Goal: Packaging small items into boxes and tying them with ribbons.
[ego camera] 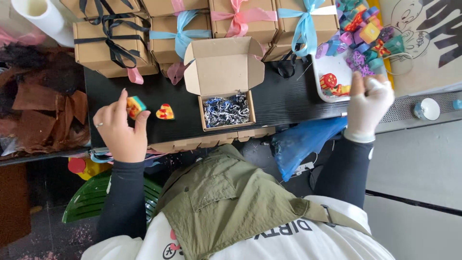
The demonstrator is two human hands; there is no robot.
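Note:
My left hand is bare, wears a ring, and pinches a small multicoloured soap block over the black table. A yellow and red heart-shaped piece lies on the table just right of it. An open cardboard box with black, white and blue shredded paper stands in the middle. My right hand, in a white glove, hovers at the near edge of a white tray heaped with colourful pieces; it holds nothing that I can see.
Closed cardboard boxes tied with black, blue and pink ribbons line the table's far side. Brown paper lies at left, a white roll at top left, a blue plastic bag below the table edge.

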